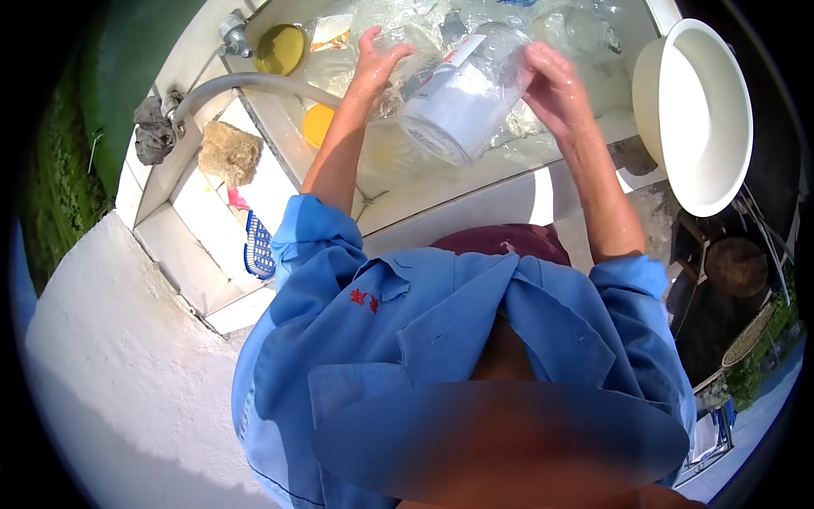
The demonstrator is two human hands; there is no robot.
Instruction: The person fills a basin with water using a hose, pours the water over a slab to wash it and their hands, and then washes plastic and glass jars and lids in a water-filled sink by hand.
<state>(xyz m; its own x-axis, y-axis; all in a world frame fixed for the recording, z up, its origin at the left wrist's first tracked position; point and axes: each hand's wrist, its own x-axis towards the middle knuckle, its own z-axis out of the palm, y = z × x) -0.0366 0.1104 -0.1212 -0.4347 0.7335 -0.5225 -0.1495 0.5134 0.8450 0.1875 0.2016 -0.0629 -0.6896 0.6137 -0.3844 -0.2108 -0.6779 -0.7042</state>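
Observation:
A clear jar (465, 97) with a white paper label is tilted over the water in the tiled sink (441, 202). My right hand (555, 89) grips the jar at its upper right end; some fingertips are hidden behind the clear wall. To the jar's left, my left hand (373, 72) is open, with thumb and fingers apart and a gap between it and the label. More clear jars (577, 34) lie in the water behind. A yellow lid (319, 125) sits by my left forearm, and a larger gold lid (281, 49) is farther left.
A grey hose (254, 81) runs from the tap at left toward the sink. A sponge (230, 153) and a blue plastic basket-like piece (259, 246) rest on the white ledge. A white basin (708, 119) stands at the sink's right edge, near my right arm.

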